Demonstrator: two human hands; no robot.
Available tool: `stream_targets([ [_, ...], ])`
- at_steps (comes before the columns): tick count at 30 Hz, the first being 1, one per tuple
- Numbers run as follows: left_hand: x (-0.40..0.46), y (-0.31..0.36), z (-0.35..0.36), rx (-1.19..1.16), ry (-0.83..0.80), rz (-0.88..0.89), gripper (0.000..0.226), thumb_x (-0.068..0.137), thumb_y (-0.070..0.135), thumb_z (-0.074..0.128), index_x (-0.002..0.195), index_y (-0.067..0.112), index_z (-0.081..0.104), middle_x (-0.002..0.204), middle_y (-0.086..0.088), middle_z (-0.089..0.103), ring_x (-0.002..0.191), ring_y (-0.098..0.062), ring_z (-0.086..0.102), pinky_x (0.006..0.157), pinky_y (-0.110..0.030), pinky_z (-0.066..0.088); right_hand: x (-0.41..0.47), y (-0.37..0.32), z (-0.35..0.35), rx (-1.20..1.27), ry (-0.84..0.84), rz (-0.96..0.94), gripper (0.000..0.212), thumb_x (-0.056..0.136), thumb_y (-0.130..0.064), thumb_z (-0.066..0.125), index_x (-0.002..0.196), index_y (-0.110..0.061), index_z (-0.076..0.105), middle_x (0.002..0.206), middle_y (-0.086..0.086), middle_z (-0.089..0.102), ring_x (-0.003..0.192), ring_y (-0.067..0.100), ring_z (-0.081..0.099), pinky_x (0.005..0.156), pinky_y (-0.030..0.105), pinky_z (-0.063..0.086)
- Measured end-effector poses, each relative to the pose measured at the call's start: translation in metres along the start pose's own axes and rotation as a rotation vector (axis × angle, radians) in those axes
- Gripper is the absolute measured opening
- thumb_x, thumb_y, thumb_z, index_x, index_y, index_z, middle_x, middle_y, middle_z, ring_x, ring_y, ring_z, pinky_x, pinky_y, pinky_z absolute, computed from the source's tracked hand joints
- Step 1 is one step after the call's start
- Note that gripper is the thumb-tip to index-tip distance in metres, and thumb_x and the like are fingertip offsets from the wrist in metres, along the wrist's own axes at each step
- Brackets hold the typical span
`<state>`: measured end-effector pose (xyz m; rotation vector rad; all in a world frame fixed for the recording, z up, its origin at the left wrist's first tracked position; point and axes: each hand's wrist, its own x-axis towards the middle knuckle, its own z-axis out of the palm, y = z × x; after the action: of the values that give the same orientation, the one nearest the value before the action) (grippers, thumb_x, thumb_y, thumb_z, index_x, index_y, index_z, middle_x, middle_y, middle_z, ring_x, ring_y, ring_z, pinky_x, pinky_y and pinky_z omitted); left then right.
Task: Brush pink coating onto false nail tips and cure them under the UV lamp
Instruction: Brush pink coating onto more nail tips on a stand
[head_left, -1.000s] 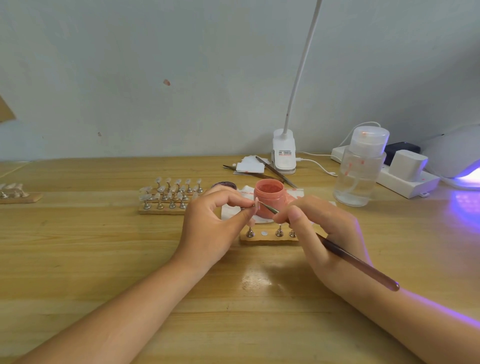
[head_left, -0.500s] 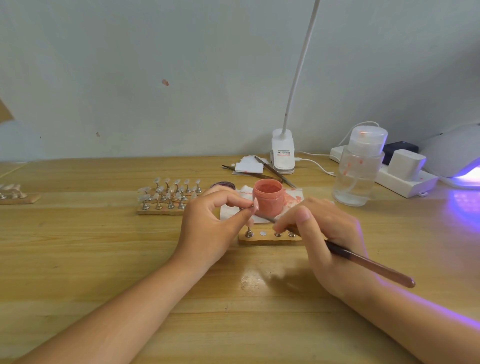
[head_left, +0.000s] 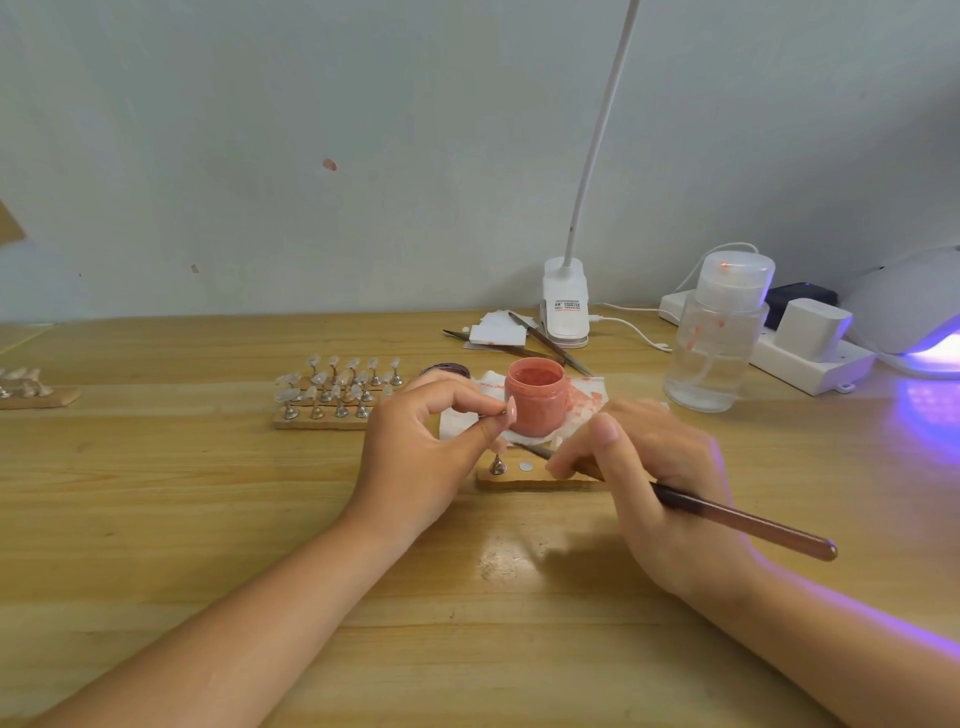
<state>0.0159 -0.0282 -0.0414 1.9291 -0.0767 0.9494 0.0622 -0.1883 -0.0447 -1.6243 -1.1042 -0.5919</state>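
- Left hand (head_left: 415, 457) pinches the pink-coated nail tip (head_left: 511, 409) at its fingertips, just beside the pink jar (head_left: 536, 397).
- Right hand (head_left: 654, 478) grips the brush (head_left: 737, 519); bristles lie low, near the wooden holder (head_left: 535, 478).
- Risk: finger contact could smear the wet coating.

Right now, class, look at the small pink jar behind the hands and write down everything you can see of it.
The pink jar is a small round pot, seemingly translucent plastic, standing upright with no lid on. Pink coating fills it and smears its inner wall. It sits on a white tissue stained pink, on the wooden table, just beyond the small wooden stand. Neither hand touches it; the left hand holds a nail tip in front of it.
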Motion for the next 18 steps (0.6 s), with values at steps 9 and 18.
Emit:
stream_targets([
  [9,-0.0004,0.0005,-0.0004,-0.003,0.002,-0.008,0.025,0.069,0.007,0.074,0.062,0.028,0.064,0.066,0.024,0.064,0.077,0.004,0.057,0.074,-0.003,0.037,-0.0005,-0.0005,0.0001,-0.007,0.024,-0.006,0.046,0.095,-0.03,0.036,0.069,-0.01,0.068,0.069,-0.011,0.061,0.067,0.01,0.055,0.064,0.029,0.042],
  [18,-0.0001,0.0023,0.0,-0.002,-0.014,-0.038,0.021,0.07,0.006,0.074,0.062,0.024,0.066,0.061,0.021,0.064,0.075,0.009,0.057,0.07,-0.002,0.035,-0.0012,-0.0003,-0.0001,0.013,0.055,-0.008,0.048,0.096,-0.034,0.035,0.07,-0.012,0.069,0.07,-0.014,0.06,0.069,0.006,0.054,0.066,0.029,0.04],
])
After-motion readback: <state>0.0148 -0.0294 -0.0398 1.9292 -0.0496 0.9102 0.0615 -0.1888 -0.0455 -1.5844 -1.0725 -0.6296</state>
